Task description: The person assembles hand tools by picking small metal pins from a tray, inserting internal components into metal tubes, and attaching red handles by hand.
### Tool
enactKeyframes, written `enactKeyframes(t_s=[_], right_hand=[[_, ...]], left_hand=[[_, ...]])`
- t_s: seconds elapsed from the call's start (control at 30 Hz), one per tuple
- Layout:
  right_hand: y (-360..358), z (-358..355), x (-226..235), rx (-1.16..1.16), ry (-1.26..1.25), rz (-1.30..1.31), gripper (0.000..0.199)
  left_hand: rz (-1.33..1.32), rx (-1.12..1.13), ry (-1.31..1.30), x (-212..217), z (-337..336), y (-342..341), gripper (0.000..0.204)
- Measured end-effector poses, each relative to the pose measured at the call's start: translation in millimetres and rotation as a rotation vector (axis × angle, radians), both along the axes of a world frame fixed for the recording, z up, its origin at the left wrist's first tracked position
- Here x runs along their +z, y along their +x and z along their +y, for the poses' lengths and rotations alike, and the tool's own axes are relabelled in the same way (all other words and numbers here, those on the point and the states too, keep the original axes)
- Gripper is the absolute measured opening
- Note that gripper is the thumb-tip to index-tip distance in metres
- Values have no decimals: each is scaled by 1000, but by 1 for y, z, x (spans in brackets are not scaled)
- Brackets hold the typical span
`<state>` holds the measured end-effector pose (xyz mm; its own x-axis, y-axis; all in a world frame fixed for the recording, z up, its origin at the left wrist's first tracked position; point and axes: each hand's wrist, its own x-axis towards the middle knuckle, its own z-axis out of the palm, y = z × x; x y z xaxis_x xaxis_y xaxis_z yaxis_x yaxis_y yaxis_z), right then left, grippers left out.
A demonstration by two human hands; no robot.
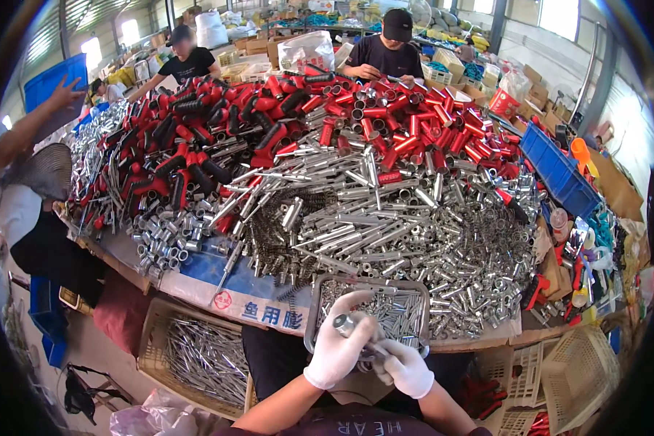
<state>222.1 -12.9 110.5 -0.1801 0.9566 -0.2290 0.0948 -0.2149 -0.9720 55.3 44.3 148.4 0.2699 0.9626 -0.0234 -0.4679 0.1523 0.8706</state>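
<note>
Both my hands wear white gloves and meet at the table's near edge. My left hand (pixel 339 349) is closed round a short silver metal cylinder (pixel 344 325), whose round end shows between thumb and fingers. Close beside it, the fingers of my right hand (pixel 408 367) pinch a grey metal piece (pixel 376 350). Whether this piece is joined to the cylinder is hidden by the fingers. Just beyond my hands sits a grey tray (pixel 315 309) with small metal pins and parts in it, partly covered by my left hand.
A heap of silver rods (pixel 356 232), dark springs (pixel 269 232), red tubes (pixel 414 131) and red-black handles (pixel 189 160) covers the table. Blue bins (pixel 559 168) stand right. A crate of rods (pixel 152 327) sits below left. Other people work at the far side and left.
</note>
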Motion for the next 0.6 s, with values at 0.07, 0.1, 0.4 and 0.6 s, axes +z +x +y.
enactKeyframes(t_s=[0.07,0.1,0.4,0.6], right_hand=[[5,7,1,-94,27,-158,26],[13,10,-3,-152,-93,16,27],[12,39,-19,-331,115,79,30],[9,46,-42,-362,275,-223,27]], left_hand=[[347,204,305,-1,9,-4,53],[678,407,612,6,21,-5,60],[1218,-126,1128,-7,87,-8,15],[1268,593,435,-10,196,-35,27]])
